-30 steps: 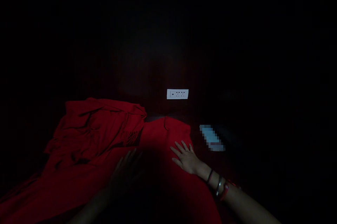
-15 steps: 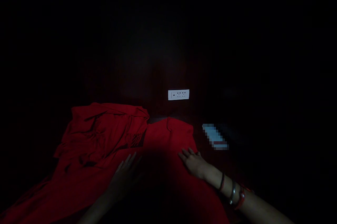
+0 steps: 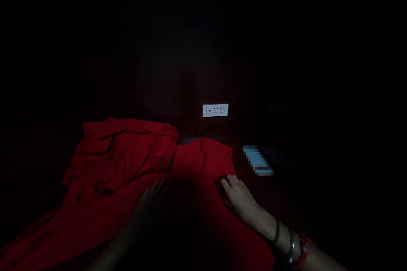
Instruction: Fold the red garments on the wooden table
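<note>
A red fringed scarf (image 3: 203,160) lies spread before me, its left part bunched in loose folds with a twisted fringe showing. My left hand (image 3: 151,201) rests on it in deep shadow, fingers stretched out and holding nothing. At the scarf's right side is my right hand (image 3: 238,194), back up, its fingers loosely bent over the fabric. No cloth shows pinched in it; whether its fingertips touch the scarf is hard to tell. Bracelets (image 3: 291,245) circle my right wrist.
A white socket plate (image 3: 215,110) is set in the dark wall behind the scarf. To the right of the scarf lies a pale, blurred-out rectangular object (image 3: 257,160). Everything farther out is too dark to make out.
My right hand has shifted slightly right, and its fingers, flatter before, are now more bent. My left hand stays nearly in place. The whole view has shifted slightly.
</note>
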### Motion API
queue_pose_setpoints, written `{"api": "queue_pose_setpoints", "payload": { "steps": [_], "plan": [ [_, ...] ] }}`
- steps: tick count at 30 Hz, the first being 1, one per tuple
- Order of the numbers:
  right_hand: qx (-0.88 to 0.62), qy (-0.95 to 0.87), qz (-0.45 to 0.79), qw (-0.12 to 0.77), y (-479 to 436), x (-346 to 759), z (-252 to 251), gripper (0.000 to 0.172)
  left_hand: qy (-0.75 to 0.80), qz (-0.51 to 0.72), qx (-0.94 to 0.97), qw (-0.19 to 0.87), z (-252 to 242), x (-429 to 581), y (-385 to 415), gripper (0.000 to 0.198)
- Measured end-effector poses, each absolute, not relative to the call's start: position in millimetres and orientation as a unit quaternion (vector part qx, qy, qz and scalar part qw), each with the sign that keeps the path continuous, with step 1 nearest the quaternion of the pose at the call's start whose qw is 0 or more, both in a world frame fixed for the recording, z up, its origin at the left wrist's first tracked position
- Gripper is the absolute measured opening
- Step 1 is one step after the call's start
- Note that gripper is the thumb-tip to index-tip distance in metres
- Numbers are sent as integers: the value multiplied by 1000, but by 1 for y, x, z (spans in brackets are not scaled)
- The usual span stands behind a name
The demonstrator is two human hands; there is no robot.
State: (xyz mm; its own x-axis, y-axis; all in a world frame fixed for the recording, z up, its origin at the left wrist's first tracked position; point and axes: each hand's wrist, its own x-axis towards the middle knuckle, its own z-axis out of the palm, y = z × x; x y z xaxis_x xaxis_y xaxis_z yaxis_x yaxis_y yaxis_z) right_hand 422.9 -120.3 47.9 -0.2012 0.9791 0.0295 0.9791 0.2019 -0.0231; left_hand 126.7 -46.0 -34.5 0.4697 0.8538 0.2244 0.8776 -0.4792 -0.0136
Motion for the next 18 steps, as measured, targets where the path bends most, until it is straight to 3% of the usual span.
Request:
{"api": "queue_pose_setpoints", "payload": {
  "steps": [4, 18],
  "plan": [
    [-571, -820, 30, -10, -124, 416, 45, 28, -509, -102, -853, 63, -40, 126, -44, 56],
    [-569, -818, 54, -59, -126, 434, 63, 32, -508, -98, -852, 77, -45, 123, -41, 56]
  ]
}}
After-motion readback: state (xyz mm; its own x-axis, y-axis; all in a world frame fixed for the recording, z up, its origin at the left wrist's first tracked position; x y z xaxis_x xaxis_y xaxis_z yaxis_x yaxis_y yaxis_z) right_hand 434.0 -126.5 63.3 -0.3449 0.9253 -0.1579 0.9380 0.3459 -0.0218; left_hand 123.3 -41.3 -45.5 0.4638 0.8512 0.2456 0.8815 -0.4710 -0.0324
